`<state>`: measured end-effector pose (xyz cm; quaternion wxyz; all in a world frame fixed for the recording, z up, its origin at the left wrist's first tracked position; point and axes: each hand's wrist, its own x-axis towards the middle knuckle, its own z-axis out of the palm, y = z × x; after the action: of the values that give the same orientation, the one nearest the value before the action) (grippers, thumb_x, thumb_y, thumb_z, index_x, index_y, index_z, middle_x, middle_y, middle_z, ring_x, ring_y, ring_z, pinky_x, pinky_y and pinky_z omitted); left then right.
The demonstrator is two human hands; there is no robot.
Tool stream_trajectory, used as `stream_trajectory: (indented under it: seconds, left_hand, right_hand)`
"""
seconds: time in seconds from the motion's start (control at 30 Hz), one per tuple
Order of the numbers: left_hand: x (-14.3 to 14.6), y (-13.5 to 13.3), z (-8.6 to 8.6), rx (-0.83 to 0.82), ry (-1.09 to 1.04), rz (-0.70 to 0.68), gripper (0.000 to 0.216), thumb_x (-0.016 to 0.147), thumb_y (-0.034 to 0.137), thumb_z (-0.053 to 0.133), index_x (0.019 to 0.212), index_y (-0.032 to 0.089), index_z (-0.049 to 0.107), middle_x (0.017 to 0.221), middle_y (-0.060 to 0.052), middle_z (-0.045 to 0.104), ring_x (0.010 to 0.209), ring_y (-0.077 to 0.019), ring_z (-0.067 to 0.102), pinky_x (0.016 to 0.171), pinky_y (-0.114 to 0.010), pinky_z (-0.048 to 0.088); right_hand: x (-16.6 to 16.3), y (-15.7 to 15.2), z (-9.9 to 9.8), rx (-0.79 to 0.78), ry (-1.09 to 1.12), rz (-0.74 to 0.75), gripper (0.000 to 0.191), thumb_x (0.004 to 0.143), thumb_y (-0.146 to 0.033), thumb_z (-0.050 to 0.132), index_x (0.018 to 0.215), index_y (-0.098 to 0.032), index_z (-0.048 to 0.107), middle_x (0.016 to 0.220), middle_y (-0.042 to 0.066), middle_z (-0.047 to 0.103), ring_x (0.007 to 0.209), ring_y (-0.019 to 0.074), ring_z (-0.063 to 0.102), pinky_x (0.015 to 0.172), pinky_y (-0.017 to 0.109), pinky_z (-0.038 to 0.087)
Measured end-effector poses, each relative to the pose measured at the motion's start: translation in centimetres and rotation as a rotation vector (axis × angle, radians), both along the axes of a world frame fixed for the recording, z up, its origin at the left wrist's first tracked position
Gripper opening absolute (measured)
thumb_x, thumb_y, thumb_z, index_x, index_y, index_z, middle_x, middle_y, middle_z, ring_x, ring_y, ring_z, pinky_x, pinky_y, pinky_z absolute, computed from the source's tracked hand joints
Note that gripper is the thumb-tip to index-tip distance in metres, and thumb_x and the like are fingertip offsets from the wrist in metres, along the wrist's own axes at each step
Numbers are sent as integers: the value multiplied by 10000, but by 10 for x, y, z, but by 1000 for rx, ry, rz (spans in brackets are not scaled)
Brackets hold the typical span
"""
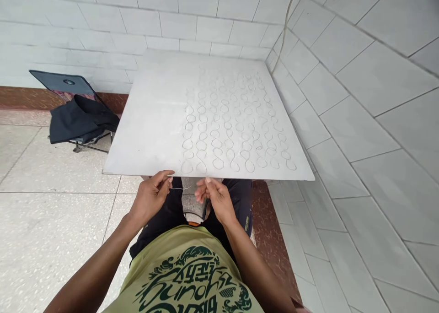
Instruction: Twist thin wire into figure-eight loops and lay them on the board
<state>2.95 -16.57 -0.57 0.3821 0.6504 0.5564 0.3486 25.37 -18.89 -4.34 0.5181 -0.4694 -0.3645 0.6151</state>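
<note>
My left hand (152,195) pinches one end of a thin, pale wire-like strand (179,188) just below the near edge of the white board (144,134). The strand runs right, toward my other hand, and its far end fades from sight. My right hand (216,197) is at the same edge, thumb and forefinger together, the other fingers loosely curled; whatever they hold is too small to make out. Rows of thin dark loops (217,159), shaped like S's and figure eights, cover the board's middle and right side.
White tiled walls (370,121) meet behind and to the right of the board. A cable (285,29) hangs in the corner. On the left, a folding chair (73,82) with dark cloth (77,121) over it stands on the speckled floor (51,230).
</note>
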Motion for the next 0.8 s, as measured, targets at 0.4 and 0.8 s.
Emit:
stream_trajectory:
  seconds: [0.4,0.8]
  left_hand:
    - [-73,198,17,157,180,107,234,853,417,605,865,199,691,741,-36,719,644,-194,630,660,-310,464]
    - [-90,372,-6,406,312,124,132,824,236,615,814,177,733,945,-91,677,933,-231,609,969,-377,485]
  right_hand:
    - [78,-40,-58,-42,-443,-326,546,886,-734,611,851,-202,730,667,65,710,552,229,645,498,335,502]
    - [86,-40,-85,-205,-499,-485,631,812,-819,594,858,-205,731,603,33,656,478,214,593,419,314,477]
